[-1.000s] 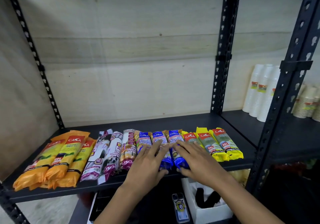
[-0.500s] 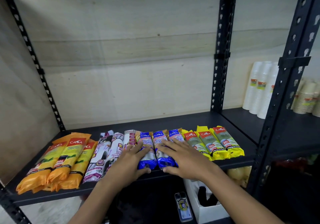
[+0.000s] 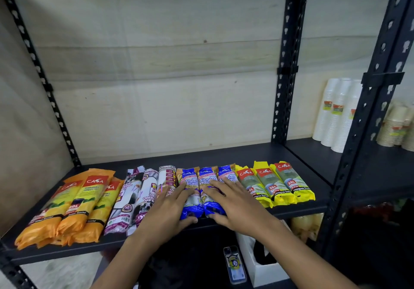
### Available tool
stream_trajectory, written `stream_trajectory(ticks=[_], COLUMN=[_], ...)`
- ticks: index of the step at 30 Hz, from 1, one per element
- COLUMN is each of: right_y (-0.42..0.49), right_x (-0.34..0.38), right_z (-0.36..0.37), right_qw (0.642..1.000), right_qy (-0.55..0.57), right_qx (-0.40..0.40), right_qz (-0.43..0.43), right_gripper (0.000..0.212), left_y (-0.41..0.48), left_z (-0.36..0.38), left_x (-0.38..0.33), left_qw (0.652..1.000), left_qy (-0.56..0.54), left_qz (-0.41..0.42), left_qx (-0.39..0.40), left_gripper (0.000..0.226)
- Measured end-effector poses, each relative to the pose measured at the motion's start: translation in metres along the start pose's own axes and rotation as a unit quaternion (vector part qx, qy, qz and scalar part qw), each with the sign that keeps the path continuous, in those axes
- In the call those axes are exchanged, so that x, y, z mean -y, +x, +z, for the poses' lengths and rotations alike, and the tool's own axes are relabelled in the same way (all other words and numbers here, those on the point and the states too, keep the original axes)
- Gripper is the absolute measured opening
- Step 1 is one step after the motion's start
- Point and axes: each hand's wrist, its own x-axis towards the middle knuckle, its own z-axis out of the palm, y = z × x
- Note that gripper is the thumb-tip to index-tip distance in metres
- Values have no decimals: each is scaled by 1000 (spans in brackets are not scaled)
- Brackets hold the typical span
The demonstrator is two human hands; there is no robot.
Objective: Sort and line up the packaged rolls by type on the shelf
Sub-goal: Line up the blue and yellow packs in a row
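Note:
A row of packaged rolls lies along the front of the black shelf [image 3: 235, 156]. From left: three orange rolls [image 3: 76, 206], three white and purple rolls [image 3: 134, 197], three blue rolls [image 3: 192, 183], three yellow rolls [image 3: 275, 183]. My left hand [image 3: 165, 212] lies flat with fingers spread over the rightmost white roll and the left blue roll, thumb at the blue roll's front end. My right hand [image 3: 235, 206] lies flat on the middle and right blue rolls, covering much of the right one. Neither hand grips a roll.
Black perforated uprights [image 3: 286, 64] stand at the shelf corners. On the neighbouring shelf to the right stand stacks of white cups [image 3: 336, 114] and beige cups [image 3: 396, 127]. Below the shelf are a phone [image 3: 234, 265] and a white box [image 3: 264, 270].
Both hands have shifted left along the row from the right blue rolls and inner yellow roll. The blue rolls now lie closer together and straighter, against the white rolls.

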Motion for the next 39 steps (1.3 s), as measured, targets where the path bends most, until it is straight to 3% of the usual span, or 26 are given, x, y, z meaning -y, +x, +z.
stream_trajectory(ticks=[5, 8, 11, 15, 21, 29, 32, 35, 39], right_y=[-13, -26, -46, -71, -78, -75, -66, -49, -22], right_x=[4, -17, -68, -119, -122, -117, -101, -67, -11], right_z=[-26, -46, -48, -40, -28, -28, -31, -37, -43], right_qw=[999, 985, 954, 960, 956, 970, 975, 971, 977], right_qy=[44, 128, 165, 101, 160, 73, 51, 116, 164], right_qx=[-4, -100, -185, -109, -32, -33, -80, -125, -97], right_qz=[5, 57, 168, 239, 243, 231, 202, 169, 99], right_gripper=[85, 76, 73, 81, 75, 81, 80, 64, 47], left_y=[-3, -6, -4, 0, 2, 0, -9, -22, -44], left_z=[0, -3, -6, -7, -4, -8, -12, -26, -41], left_x=[-1, -4, -6, -12, -15, -15, -7, 8, 37], left_qw=[1000, 999, 999, 997, 995, 995, 998, 1000, 998], left_qy=[20, 18, 19, 53, 72, 61, 41, 14, -28], left_qz=[-11, -23, -24, -25, -37, -34, -13, -11, -56], left_qx=[22, 16, 23, 41, 52, 65, 34, 9, -22], left_gripper=[97, 107, 106, 96, 80, 87, 96, 92, 83])
